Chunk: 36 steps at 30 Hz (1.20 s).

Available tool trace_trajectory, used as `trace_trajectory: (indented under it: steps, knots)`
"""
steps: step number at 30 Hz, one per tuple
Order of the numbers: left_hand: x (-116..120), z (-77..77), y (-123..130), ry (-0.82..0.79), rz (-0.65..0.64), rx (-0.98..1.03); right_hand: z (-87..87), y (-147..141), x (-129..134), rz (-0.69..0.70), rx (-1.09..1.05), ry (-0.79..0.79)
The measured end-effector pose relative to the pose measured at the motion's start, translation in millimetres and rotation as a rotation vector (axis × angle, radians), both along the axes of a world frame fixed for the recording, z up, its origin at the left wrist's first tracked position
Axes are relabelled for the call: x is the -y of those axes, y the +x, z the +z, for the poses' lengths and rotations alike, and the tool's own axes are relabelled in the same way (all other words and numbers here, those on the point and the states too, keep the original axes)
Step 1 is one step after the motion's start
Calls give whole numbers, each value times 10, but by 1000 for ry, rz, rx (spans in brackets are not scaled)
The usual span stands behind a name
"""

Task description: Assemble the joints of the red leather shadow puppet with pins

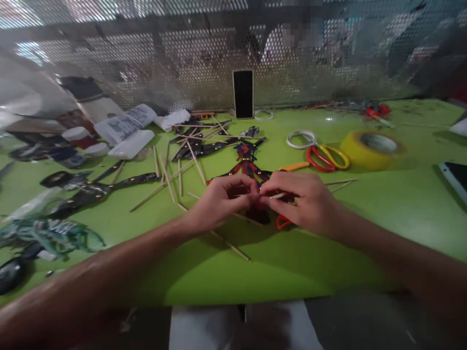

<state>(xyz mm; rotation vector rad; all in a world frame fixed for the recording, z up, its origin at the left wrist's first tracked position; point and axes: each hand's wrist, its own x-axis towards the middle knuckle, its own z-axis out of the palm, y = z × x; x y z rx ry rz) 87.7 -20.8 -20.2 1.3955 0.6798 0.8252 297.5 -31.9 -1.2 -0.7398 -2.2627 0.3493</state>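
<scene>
A red and blue flat jointed puppet (250,167) with small brass-coloured fasteners lies at the table's middle, its lower part largely covered by my hands. My left hand (231,199) is closed in a pinch over it; what those fingertips hold is hidden. Meeting it fingertip to fingertip, my right hand (304,199) is closed too, with a pale thin wooden stick (279,195) between thumb and fingers. Under the left wrist, another wooden stick (233,249) points towards me. Red and yellow scissor handles (321,159) lie just beyond my right hand.
Several loose sticks (180,177) and black jointed puppets (95,192) lie leftward. A phone (243,95) stands against the perforated metal screen (164,63). Yellow tape (350,149), a white ring (301,139) and another phone (454,182) are rightward. Teal strands (54,236) lie at left.
</scene>
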Motion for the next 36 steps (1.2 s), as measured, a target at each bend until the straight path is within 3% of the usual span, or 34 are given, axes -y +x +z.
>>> trace_trajectory:
  steps: [10,16,22,28,31,36]
  knots:
    - [123,110,-11,36,-16,11,181,-26,172,-39,-51,-70]
    - [140,112,-26,-2,-45,58,175,-34,198,-29,-76,-58]
    - [126,58,-4,-114,-75,154,147,-27,171,77,-125,-31]
    - [140,83,-11,-124,-130,175,211,-27,225,32,-147,13]
    - [179,141,-22,-12,-70,110,240,-32,260,-7,-155,-5]
    - [272,213,-40,408,136,50,258,-50,297,-73,-184,-10]
